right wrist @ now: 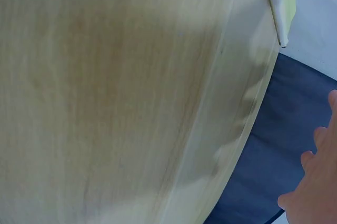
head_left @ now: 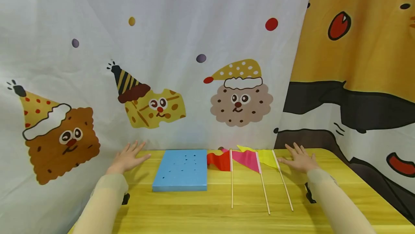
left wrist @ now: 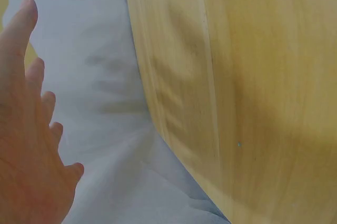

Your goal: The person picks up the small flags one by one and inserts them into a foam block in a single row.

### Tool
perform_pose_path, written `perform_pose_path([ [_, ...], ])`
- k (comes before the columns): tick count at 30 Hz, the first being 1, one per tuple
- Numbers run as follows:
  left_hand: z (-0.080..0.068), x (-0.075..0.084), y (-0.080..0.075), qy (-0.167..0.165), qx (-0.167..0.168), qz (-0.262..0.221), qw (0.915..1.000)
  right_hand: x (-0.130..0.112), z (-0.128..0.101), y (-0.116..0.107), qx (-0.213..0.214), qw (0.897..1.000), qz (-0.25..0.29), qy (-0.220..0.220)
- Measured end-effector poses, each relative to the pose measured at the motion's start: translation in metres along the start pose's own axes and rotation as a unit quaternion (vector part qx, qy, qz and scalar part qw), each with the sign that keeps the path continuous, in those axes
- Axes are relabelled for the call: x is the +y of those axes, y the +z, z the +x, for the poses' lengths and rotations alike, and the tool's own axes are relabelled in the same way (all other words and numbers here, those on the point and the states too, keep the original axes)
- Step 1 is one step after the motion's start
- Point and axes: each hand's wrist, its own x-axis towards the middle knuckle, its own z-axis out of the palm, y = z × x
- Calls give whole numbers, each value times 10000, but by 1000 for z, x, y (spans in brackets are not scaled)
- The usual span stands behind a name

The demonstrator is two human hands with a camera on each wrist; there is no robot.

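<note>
My left hand (head_left: pixel 128 159) is held out with spread fingers at the left of the table, to the left of a flat blue block (head_left: pixel 181 176) with small holes in its top. To the right of the block lie a red flag (head_left: pixel 221 162), a pink flag (head_left: pixel 247 160) and a yellow flag (head_left: pixel 267 158), each on a thin wooden stick. My right hand (head_left: pixel 299 159) is stretched out just right of the yellow flag, fingers apart. Both hands hold nothing. In the wrist views, each hand (left wrist: pixel 31 134) casts a finger shadow on the tabletop.
The yellow wooden table (head_left: pixel 175 214) has rounded far corners. Behind it hangs a white cloth (head_left: pixel 168 28) printed with cartoon biscuits and cheese, with a large orange and dark figure at the right. A yellow tip shows behind the pink flag.
</note>
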Motion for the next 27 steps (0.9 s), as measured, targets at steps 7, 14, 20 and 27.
perform_pose_path([
  [7, 0, -3, 5, 110, 98, 93, 9998, -4, 0, 6, 42, 9998, 57, -186],
  [14, -5, -3, 7, 276, 141, -92, 9995, -42, -2, 4, 195, 9946, 695, -744],
  [20, -4, 5, 16, 514, 170, -1291, 9901, -82, -3, 16, 393, 9846, 1268, -1135],
  [27, -7, 13, 42, 196, -286, -2569, 9658, -137, 3, 42, 422, 9675, 2085, -1369],
])
